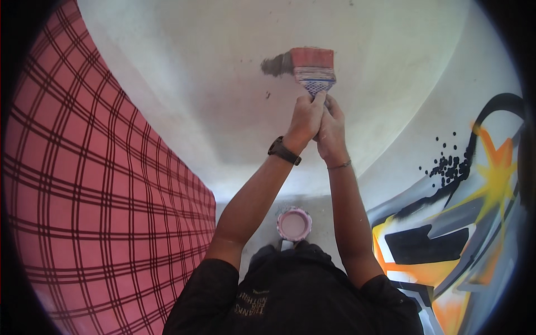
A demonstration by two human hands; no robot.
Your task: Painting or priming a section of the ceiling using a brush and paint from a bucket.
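Both of my hands are wrapped round the handle of a wide paintbrush [314, 70]. Its reddish bristles point away from me and lie against the pale wall [212, 95]. My left hand [305, 116], with a dark watch on its wrist, is closed just below the brush's patterned band. Beside it, pressed close, my right hand [333, 129] is closed too, with a thin bracelet at the wrist. Most of the handle is hidden by my fingers. A dark grey smudge [276, 65] marks the wall directly left of the bristles.
Below my hands, a round paint bucket [294, 224] with pale pinkish contents and a smeared rim stands on the grey floor [260, 219] close to my legs. Pink cloth with dark checks [111, 184] hangs along the left. A wall painting [446, 223] covers the right side.
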